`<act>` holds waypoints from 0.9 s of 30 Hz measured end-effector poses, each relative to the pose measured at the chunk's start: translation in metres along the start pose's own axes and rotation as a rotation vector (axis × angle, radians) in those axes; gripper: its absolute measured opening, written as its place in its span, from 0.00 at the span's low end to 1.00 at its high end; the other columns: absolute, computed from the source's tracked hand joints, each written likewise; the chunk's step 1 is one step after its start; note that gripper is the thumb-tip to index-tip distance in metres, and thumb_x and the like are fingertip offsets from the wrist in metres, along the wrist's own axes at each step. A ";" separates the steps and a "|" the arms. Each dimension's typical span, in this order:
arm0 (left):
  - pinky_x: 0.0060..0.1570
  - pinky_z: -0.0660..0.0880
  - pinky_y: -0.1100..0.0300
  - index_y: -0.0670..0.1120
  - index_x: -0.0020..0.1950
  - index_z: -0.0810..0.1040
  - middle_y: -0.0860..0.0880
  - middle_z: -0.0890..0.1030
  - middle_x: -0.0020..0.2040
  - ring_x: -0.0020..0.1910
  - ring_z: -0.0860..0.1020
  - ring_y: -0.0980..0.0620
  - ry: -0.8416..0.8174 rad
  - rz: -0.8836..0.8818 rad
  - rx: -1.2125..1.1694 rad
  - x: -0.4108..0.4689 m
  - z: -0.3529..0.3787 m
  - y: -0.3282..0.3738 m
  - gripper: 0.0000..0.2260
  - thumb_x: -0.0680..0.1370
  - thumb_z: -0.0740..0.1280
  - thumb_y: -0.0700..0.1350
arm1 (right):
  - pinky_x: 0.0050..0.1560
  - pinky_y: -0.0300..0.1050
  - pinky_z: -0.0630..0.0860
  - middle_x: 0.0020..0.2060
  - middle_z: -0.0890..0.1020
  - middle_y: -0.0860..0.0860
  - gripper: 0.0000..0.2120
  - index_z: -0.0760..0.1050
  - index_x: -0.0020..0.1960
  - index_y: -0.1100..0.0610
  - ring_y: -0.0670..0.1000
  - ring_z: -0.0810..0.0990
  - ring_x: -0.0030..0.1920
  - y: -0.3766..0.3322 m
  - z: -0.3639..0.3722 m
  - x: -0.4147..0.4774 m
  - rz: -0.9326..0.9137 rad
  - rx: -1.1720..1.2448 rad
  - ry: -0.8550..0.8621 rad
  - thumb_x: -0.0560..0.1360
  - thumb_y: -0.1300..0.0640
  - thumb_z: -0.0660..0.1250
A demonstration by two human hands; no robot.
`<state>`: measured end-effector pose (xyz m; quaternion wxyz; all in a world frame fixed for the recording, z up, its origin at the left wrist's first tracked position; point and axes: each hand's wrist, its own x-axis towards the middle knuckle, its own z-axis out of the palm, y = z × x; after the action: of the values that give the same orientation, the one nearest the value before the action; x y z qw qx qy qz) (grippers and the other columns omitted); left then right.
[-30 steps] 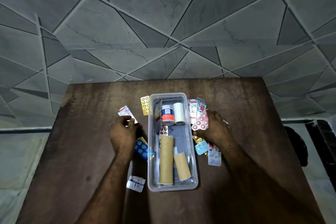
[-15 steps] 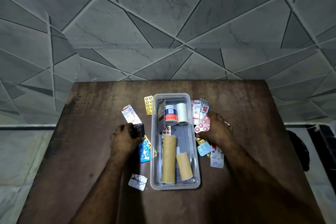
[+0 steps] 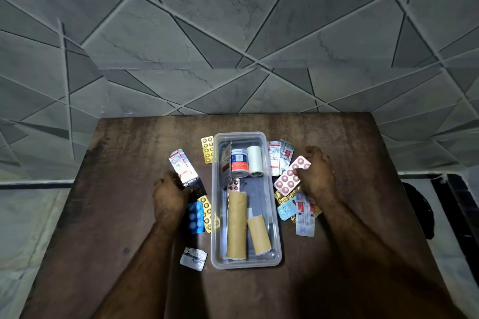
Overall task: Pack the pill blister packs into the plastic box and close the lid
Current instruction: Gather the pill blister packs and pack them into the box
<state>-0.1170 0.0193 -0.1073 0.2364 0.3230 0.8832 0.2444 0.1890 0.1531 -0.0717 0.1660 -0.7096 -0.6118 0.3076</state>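
A clear plastic box (image 3: 274, 217) stands open in the middle of the table, holding two tan rolls, a white roll, a small bottle and a couple of blister packs. My left hand (image 3: 169, 195) grips a dark blister pack (image 3: 195, 186) just left of the box, beside a blue pack (image 3: 195, 217) and a yellow pack (image 3: 207, 208). My right hand (image 3: 315, 173) pinches a pink blister pack (image 3: 290, 180) right of the box, over a pile of other packs. No lid is in view.
More blister packs lie loose: a silver-red one (image 3: 180, 164) and a yellow one (image 3: 207, 149) at the left, a silver one (image 3: 194, 258) near the box's front corner, several at the right (image 3: 304, 220). The brown table (image 3: 116, 215) meets a tiled wall behind.
My left hand has picked up the dark pack and shifted it slightly. My right hand has lifted the pink pack and drawn it to the right, showing more of it.
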 end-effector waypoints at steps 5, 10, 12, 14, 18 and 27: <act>0.51 0.77 0.49 0.43 0.54 0.79 0.40 0.83 0.50 0.51 0.80 0.40 0.022 -0.021 -0.026 -0.004 -0.005 -0.011 0.18 0.66 0.77 0.43 | 0.44 0.41 0.77 0.49 0.82 0.53 0.18 0.77 0.59 0.60 0.51 0.80 0.47 -0.003 -0.013 0.004 0.053 0.257 -0.021 0.70 0.68 0.71; 0.49 0.70 0.55 0.44 0.54 0.79 0.42 0.80 0.49 0.54 0.75 0.42 -0.068 -0.023 0.081 -0.006 -0.003 -0.009 0.24 0.64 0.80 0.53 | 0.55 0.52 0.80 0.50 0.85 0.54 0.16 0.81 0.55 0.55 0.53 0.83 0.49 -0.016 -0.028 0.006 0.090 0.408 0.019 0.69 0.64 0.74; 0.48 0.69 0.56 0.44 0.53 0.79 0.42 0.80 0.50 0.54 0.75 0.43 -0.066 -0.025 0.095 -0.006 -0.003 -0.005 0.23 0.64 0.80 0.53 | 0.54 0.54 0.81 0.49 0.85 0.52 0.15 0.82 0.54 0.53 0.52 0.84 0.49 -0.028 -0.037 0.005 0.059 0.450 0.039 0.69 0.64 0.74; 0.48 0.69 0.56 0.44 0.51 0.79 0.43 0.80 0.49 0.54 0.75 0.44 -0.073 -0.041 0.087 -0.004 -0.004 -0.004 0.22 0.63 0.80 0.52 | 0.54 0.56 0.81 0.47 0.85 0.49 0.14 0.82 0.54 0.51 0.52 0.84 0.49 -0.045 -0.046 0.001 -0.010 0.456 0.024 0.70 0.62 0.73; 0.48 0.76 0.54 0.47 0.45 0.81 0.45 0.83 0.45 0.49 0.81 0.45 -0.070 -0.086 0.025 0.000 -0.006 -0.011 0.15 0.63 0.79 0.49 | 0.53 0.53 0.81 0.46 0.85 0.47 0.13 0.83 0.54 0.51 0.49 0.84 0.49 -0.078 -0.051 -0.012 -0.151 0.430 -0.089 0.70 0.60 0.74; 0.45 0.77 0.54 0.45 0.44 0.82 0.44 0.85 0.44 0.41 0.80 0.47 -0.076 -0.219 -0.323 0.000 -0.023 -0.017 0.02 0.72 0.73 0.41 | 0.56 0.44 0.77 0.49 0.85 0.48 0.12 0.82 0.54 0.55 0.46 0.81 0.48 -0.104 0.002 -0.028 -0.311 0.112 -0.353 0.71 0.63 0.73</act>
<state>-0.1376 0.0011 -0.1000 0.3436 0.1918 0.8527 0.3435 0.1062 0.1458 -0.0026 0.1408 -0.5318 -0.7152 0.4310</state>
